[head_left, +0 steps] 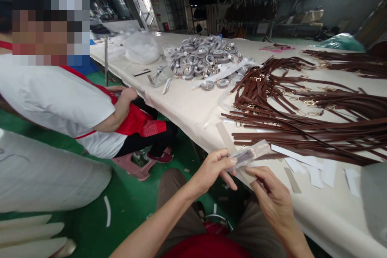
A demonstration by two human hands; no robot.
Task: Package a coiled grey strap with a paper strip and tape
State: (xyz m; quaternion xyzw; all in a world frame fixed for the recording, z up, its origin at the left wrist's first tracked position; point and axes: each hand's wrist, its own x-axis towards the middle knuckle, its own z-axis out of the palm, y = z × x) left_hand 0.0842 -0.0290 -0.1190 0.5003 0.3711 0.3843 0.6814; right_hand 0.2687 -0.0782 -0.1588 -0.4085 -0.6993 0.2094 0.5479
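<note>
My left hand [214,167] grips a small clear plastic bag [263,150] between thumb and fingers, over the table's front edge. Inside the bag shows a dark, coiled strap, partly blurred by the plastic. Just to the right, my right hand [273,193] pinches a grey-beige strip [248,175] under the bag's lower side; its fingertips are partly hidden. Brown leather straps [272,139] with gold-coloured clasps lie in long bundles beyond both hands. Another grey-beige strip [225,134] rests on the table beside the bag.
A pile of bagged coiled straps [208,54] covers the table's middle. White paper strips [298,156] lie at right. A phone [141,72] and a puffy plastic bag [142,48] sit farther back. At left, a co-worker [60,105] sits on a pink stool [136,167].
</note>
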